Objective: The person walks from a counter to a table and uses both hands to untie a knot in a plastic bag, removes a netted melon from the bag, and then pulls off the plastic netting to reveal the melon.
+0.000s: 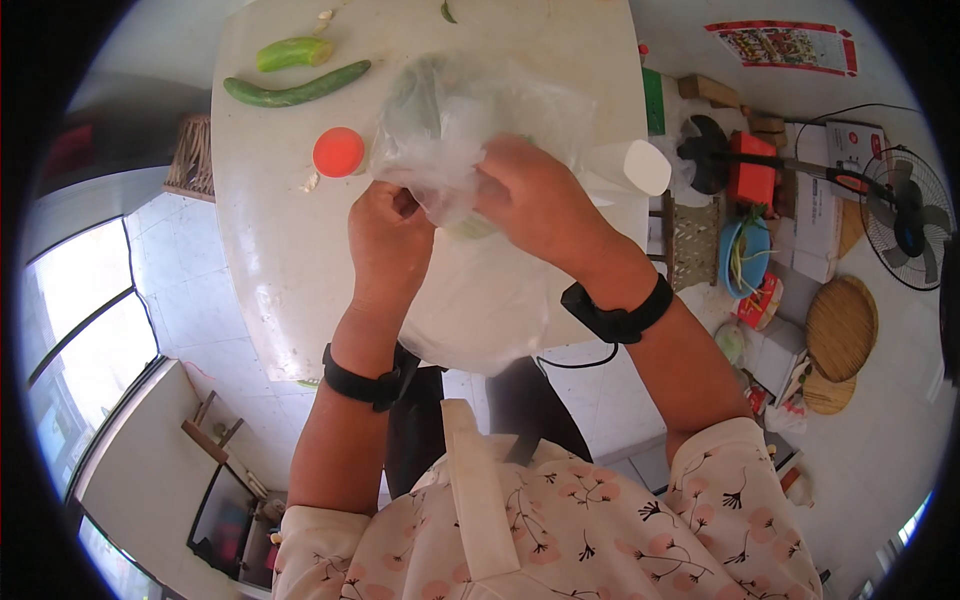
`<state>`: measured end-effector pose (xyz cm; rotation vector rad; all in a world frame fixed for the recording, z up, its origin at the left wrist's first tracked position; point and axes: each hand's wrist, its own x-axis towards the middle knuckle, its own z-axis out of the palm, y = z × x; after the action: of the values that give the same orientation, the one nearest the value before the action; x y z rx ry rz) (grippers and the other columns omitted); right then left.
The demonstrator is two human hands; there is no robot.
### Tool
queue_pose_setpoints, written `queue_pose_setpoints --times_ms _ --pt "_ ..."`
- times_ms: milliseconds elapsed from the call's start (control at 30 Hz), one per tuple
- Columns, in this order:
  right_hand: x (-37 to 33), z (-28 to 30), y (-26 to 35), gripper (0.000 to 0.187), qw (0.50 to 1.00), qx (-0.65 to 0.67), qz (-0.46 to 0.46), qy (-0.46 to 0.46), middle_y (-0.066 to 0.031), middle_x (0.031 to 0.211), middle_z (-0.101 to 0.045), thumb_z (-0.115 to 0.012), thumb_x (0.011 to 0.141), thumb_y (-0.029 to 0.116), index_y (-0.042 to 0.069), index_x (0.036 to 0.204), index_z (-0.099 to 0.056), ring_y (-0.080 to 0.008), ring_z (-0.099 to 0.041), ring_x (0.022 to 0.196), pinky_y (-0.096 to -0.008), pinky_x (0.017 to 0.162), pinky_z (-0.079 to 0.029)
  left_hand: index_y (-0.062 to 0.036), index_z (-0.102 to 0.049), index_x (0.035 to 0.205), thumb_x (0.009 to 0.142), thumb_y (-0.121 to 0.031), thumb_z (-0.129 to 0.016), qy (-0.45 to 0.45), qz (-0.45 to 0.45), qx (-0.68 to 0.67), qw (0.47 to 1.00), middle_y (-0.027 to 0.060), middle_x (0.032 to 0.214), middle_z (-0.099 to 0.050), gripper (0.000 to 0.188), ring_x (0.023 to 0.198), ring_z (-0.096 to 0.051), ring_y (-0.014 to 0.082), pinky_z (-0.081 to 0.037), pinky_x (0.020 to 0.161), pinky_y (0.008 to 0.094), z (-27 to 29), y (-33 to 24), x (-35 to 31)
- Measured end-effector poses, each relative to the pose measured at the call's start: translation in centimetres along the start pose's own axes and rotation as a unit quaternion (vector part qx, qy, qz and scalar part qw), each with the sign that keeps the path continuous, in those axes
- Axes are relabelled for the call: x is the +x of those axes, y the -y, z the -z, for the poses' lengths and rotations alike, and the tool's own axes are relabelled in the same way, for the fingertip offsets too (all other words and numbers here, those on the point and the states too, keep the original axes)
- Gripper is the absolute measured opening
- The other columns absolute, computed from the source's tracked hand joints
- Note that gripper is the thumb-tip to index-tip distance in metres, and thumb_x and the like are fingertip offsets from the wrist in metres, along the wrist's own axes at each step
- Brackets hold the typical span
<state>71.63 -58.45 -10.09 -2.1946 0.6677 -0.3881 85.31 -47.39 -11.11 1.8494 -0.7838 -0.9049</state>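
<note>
A clear plastic bag [455, 110] with something pale green inside lies over the middle of the white table, its loose end hanging past the near edge. My left hand [388, 225] pinches the gathered plastic at the bag's left side. On the other side, my right hand [525, 190] has its thumb and fingers closed on the same plastic. The fingertips of both hands are partly hidden by folds. A red-lidded jar [339, 152] stands left of the bag. Beyond it lie a long green cucumber [298, 86] and a thicker, paler green vegetable piece [294, 54].
Right of the bag is a white container [632, 167] at the table edge [240, 290]. Along the right wall are a black fan [908, 220], a blue basin [745, 258] with greens, a red box [752, 170] and round woven trays [842, 328]. A woven stool [190, 160] stands at left.
</note>
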Motion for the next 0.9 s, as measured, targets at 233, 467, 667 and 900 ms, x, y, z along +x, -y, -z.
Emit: queue_pose_setpoints --times_ms 233,467,667,900 --pt "-0.2 -0.8 0.2 0.012 0.998 -0.051 -0.030 -0.039 -0.0098 0.091 -0.058 -0.065 0.082 0.009 0.006 0.093 -0.062 -0.0312 -0.059 0.089 -0.0423 0.072 -0.050 0.0023 -0.065 0.099 0.087 -0.009 -0.067 0.048 0.050 -0.038 0.997 0.0046 0.078 -0.066 0.017 0.070 -0.058 0.0107 -0.047 0.067 0.0259 0.2 -0.3 0.3" --pt "0.4 -1.1 -0.1 0.013 0.980 -0.101 0.137 -0.100 -0.0089 0.087 -0.056 -0.065 0.080 0.006 0.006 0.091 -0.057 -0.0287 -0.058 0.086 -0.0370 0.070 -0.051 0.0016 -0.063 0.091 0.090 -0.010 -0.066 0.040 0.101 -0.152 0.982 0.0030 0.073 -0.062 0.012 0.061 -0.051 0.0088 -0.043 0.059 0.0242 0.4 0.1 0.4" --pt "0.2 -1.7 0.1 0.012 0.977 -0.106 0.161 -0.091 -0.0090 0.085 -0.055 -0.064 0.081 0.005 0.005 0.088 -0.054 -0.0268 -0.058 0.082 -0.0353 0.067 -0.051 0.0010 -0.059 0.083 0.093 -0.011 -0.063 0.034 0.123 -0.202 0.971 0.0011 0.068 -0.056 0.017 0.059 -0.045 0.0068 -0.038 0.055 0.0228 0.2 -0.1 0.4" --pt "-0.3 -2.7 -0.5 0.011 0.989 -0.097 0.075 -0.080 -0.0070 0.082 -0.054 -0.064 0.081 0.006 0.007 0.081 -0.053 -0.0248 -0.058 0.078 -0.0360 0.062 -0.050 -0.0003 -0.058 0.081 0.094 -0.013 -0.063 0.015 0.133 -0.247 0.960 0.0005 0.069 -0.055 0.019 0.060 -0.043 0.0067 -0.036 0.055 0.0220 -0.3 -0.1 0.1"
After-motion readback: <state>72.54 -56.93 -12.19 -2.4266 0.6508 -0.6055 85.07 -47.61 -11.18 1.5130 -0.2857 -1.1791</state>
